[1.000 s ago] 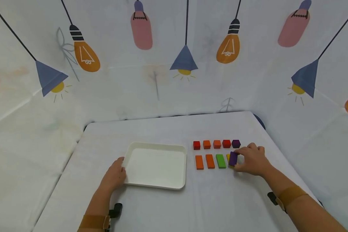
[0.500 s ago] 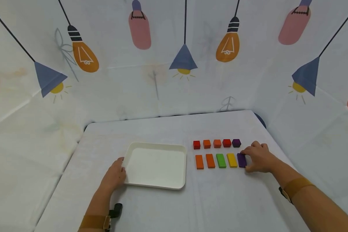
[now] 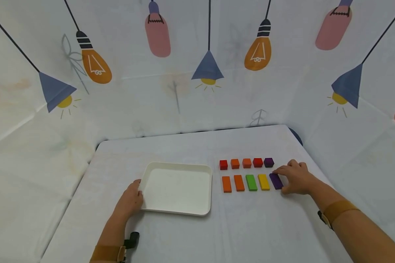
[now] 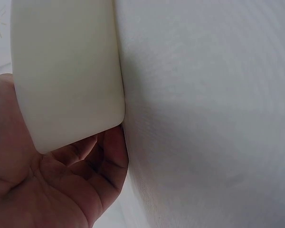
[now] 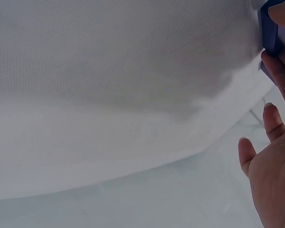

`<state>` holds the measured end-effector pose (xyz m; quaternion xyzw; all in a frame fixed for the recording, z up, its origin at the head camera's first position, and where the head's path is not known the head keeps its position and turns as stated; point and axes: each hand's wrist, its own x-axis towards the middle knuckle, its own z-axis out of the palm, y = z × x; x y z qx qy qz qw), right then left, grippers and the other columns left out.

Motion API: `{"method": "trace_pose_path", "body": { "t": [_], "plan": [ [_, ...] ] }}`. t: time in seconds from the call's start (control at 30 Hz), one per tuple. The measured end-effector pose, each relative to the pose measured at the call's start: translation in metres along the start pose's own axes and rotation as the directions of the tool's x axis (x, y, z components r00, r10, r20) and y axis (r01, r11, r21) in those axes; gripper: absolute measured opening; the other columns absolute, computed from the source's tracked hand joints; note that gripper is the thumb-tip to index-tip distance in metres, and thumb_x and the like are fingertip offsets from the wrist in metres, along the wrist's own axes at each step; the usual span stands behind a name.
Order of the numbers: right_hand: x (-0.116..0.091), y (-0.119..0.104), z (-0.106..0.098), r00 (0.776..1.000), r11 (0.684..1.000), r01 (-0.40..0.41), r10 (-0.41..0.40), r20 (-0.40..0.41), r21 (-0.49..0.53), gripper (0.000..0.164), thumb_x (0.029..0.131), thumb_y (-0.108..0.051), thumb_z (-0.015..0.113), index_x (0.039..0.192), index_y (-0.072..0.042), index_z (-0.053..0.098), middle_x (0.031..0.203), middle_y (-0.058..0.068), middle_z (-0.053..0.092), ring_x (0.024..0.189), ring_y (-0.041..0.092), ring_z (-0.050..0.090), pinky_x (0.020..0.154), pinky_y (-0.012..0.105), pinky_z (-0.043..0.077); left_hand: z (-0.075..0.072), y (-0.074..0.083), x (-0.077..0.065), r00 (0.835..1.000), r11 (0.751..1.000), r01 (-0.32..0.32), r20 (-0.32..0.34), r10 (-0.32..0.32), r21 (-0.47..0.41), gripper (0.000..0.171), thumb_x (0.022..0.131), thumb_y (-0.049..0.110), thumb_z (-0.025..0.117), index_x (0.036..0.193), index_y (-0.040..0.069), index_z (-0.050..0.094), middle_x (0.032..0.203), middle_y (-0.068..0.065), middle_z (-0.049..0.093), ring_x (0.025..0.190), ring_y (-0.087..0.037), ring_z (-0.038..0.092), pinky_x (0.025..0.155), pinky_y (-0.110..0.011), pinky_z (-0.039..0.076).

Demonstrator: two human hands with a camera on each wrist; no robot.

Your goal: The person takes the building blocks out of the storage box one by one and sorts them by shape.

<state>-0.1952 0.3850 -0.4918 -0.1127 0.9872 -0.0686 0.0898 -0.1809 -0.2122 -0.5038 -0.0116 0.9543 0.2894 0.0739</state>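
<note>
In the head view, my right hand (image 3: 297,178) is at the right end of the near row, thumb and index finger pinching the two ends of a flat purple rectangular block (image 3: 276,181). The right wrist view catches that block (image 5: 270,31) at its upper right corner, its other fingers held apart. Left of it lie a yellow block (image 3: 264,182), a green block (image 3: 251,182) and two orange blocks (image 3: 239,183). My left hand (image 3: 131,198) holds the left edge of a white tray (image 3: 177,188); in the left wrist view the fingers (image 4: 115,152) curl beneath the tray's corner.
Behind the near row stands a row of small cubes: a red cube (image 3: 223,165), orange ones, another red cube (image 3: 258,163) and a dark purple block (image 3: 269,163). A white cloth (image 3: 243,230) covers the table. Printed curtains (image 3: 197,106) rise behind its back edge.
My right hand has carried the purple block from over the yellow block to the right and set it down at the row's end, slightly slanted. The left hand and tray have stayed put.
</note>
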Motion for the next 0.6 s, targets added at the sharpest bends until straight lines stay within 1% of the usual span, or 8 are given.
{"method": "trace_pose_path", "body": {
  "t": [0.17,0.27,0.43,0.5,0.6],
  "plan": [
    [0.001,-0.003,0.000,1.000,1.000,-0.001,0.001,0.006,0.011,0.070,0.070,-0.032,0.098,0.134,-0.014,0.075,0.120,0.015,0.067,0.114,0.042,0.047,0.088,0.063,0.041,0.000,-0.002,0.001,1.000,1.000,-0.001,-0.003,0.001,-0.004,0.051,0.110,0.002,0.042,0.157,-0.015,0.032,0.152,-0.040,0.043,0.144,-0.055,0.040,0.116,-0.068,0.034],
    [0.000,-0.004,-0.001,1.000,0.999,-0.011,0.011,0.012,0.036,0.072,0.070,-0.033,0.098,0.135,-0.013,0.074,0.121,0.017,0.065,0.114,0.044,0.046,0.087,0.062,0.043,0.002,-0.005,0.001,1.000,1.000,0.005,0.001,-0.005,-0.007,0.051,0.110,0.002,0.041,0.157,-0.015,0.031,0.153,-0.040,0.042,0.145,-0.055,0.039,0.116,-0.068,0.034],
    [-0.007,-0.004,0.002,1.000,0.999,-0.015,0.015,0.011,0.050,0.082,0.070,-0.034,0.098,0.143,-0.011,0.069,0.133,0.020,0.065,0.119,0.045,0.047,0.090,0.065,0.043,0.010,-0.007,0.001,1.000,0.999,0.025,0.009,-0.025,-0.025,0.052,0.110,0.002,0.041,0.158,-0.015,0.030,0.156,-0.040,0.040,0.146,-0.056,0.037,0.116,-0.068,0.033],
    [-0.011,-0.003,0.004,1.000,0.999,-0.009,0.009,0.002,0.053,0.082,0.072,-0.033,0.096,0.144,-0.009,0.067,0.137,0.021,0.065,0.121,0.046,0.048,0.094,0.067,0.042,0.015,-0.007,0.000,1.000,0.999,0.029,0.006,-0.029,-0.027,0.052,0.110,0.002,0.042,0.158,-0.015,0.031,0.155,-0.040,0.040,0.146,-0.056,0.038,0.116,-0.068,0.033],
    [-0.017,0.000,0.008,1.000,0.998,0.005,-0.003,-0.025,0.067,0.071,0.081,-0.032,0.091,0.142,-0.005,0.067,0.137,0.024,0.065,0.122,0.047,0.049,0.096,0.068,0.043,0.025,-0.007,-0.003,1.000,0.999,0.025,0.005,-0.025,-0.029,0.051,0.109,0.001,0.043,0.157,-0.015,0.033,0.154,-0.040,0.042,0.145,-0.055,0.039,0.116,-0.068,0.034]
  ]
}}
